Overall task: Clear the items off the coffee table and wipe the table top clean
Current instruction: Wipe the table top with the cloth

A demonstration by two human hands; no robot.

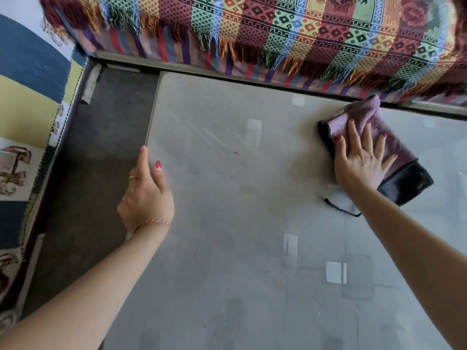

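While the right hand (358, 165), fingers spread, presses a cloth (361, 114) onto the table (252, 223) near its far edge, the left hand (146, 195), forefinger straight, rests on its left edge.

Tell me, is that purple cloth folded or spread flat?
Folded: the cloth lies doubled under the right hand, with layered edges showing.

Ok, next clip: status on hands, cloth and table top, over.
Right hand flat on purple-and-black cloth, pressing it to the glass table top, far right. Left hand rests on the table's left edge. Small red speck mid-table, not yet wiped.
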